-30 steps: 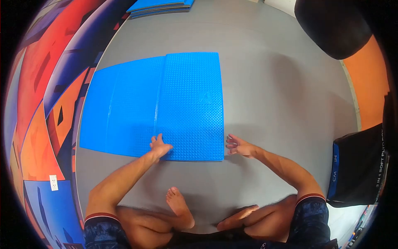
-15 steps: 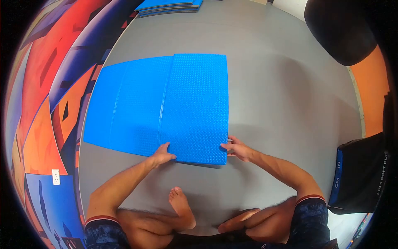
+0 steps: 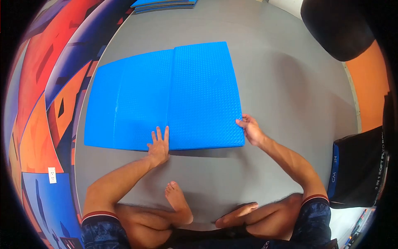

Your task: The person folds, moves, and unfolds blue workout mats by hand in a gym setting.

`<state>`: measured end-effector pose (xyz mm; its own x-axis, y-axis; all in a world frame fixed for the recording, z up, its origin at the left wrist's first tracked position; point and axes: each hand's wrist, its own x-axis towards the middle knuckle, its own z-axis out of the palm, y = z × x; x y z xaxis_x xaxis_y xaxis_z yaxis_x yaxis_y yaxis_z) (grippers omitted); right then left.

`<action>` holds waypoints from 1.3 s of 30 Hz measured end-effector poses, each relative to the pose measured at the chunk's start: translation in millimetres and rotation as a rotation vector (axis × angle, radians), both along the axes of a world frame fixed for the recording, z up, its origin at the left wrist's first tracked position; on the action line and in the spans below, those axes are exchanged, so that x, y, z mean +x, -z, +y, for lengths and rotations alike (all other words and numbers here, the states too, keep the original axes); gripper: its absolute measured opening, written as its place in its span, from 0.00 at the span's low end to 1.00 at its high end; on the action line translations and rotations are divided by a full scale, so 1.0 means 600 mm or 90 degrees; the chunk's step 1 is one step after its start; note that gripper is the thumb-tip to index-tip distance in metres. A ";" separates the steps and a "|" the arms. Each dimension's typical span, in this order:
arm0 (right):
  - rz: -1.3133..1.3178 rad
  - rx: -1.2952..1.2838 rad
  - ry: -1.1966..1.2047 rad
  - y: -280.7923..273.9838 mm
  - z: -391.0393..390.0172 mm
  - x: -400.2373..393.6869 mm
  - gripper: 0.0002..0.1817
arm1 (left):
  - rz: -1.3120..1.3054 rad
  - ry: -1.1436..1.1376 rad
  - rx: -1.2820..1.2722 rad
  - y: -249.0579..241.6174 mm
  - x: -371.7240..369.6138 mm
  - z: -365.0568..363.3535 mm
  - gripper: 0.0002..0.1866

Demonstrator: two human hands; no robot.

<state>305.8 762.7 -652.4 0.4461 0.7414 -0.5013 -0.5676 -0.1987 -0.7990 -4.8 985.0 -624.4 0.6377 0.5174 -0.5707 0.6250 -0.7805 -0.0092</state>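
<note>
A blue folding mat (image 3: pixel 203 95) with a textured top and crease lines lies in front of me, its right panel lapping over the panel beside it. My left hand (image 3: pixel 158 147) rests with fingers spread on the near edge of the mat, by the crease of that panel. With the thumb on top and the other fingers around the side, my right hand (image 3: pixel 251 129) grips the right edge near the close corner. That side looks slightly raised; the fingertips underneath are hidden.
More blue mats (image 3: pixel 163 5) are stacked at the far end of the grey floor (image 3: pixel 265 62). On the left runs a painted wall (image 3: pixel 37 95) with a power outlet (image 3: pixel 52 175). To the right are a black box (image 3: pixel 358 168) and a dark rounded object (image 3: pixel 338 29). My bare feet are close by.
The right panel's edge has shifted right and its near edge farther from me, with my right hand on it. My left hand's fingers have spread out flat on the mat.
</note>
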 end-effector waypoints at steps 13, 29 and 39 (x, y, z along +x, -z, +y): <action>-0.099 -0.057 0.099 -0.083 -0.143 0.107 0.19 | -0.157 0.072 -0.086 -0.007 0.106 -0.078 0.62; -0.303 -0.363 -0.004 -0.004 -0.267 0.116 0.26 | -0.431 0.135 -0.151 -0.027 0.168 -0.124 0.44; -0.267 -0.401 -0.145 0.013 -0.236 0.091 0.23 | -0.665 0.080 -0.254 -0.118 0.181 -0.140 0.45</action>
<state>360.5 621.0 -660.2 0.5623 0.4689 -0.6811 -0.1355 -0.7603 -0.6352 103.5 900.8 -553.7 0.9346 0.3160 0.1631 0.0975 -0.6688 0.7370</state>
